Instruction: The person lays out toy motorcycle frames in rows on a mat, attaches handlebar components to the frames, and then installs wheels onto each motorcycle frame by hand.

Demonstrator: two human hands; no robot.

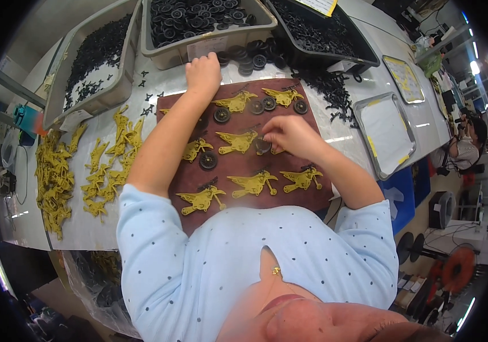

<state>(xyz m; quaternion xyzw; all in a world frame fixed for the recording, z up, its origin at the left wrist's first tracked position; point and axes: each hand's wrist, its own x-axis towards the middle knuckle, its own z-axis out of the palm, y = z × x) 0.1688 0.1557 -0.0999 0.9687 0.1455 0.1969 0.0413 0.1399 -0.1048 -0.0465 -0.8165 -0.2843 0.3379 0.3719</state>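
Observation:
Small yellow motorcycle-shaped plastic bodies [247,184] lie in rows on a dark red mat [230,165], several with black wheels [208,160] beside or on them. My right hand [292,135] is over the middle row, its thumb and fingers pinched on a black wheel [262,146] at the end of a yellow body [236,142]. Beyond the mat, my left hand [203,74] is at the front wall of the wheel bin, next to loose black wheels [245,65]. Its fingers are curled, and whatever they hold is hidden.
A grey bin [210,47] of wheels stands at the back, between a bin [120,80] and a black bin [364,52] of small black parts. Yellow bodies [56,182] are heaped at left. Black parts [335,94] and a metal tray [385,137] lie at right.

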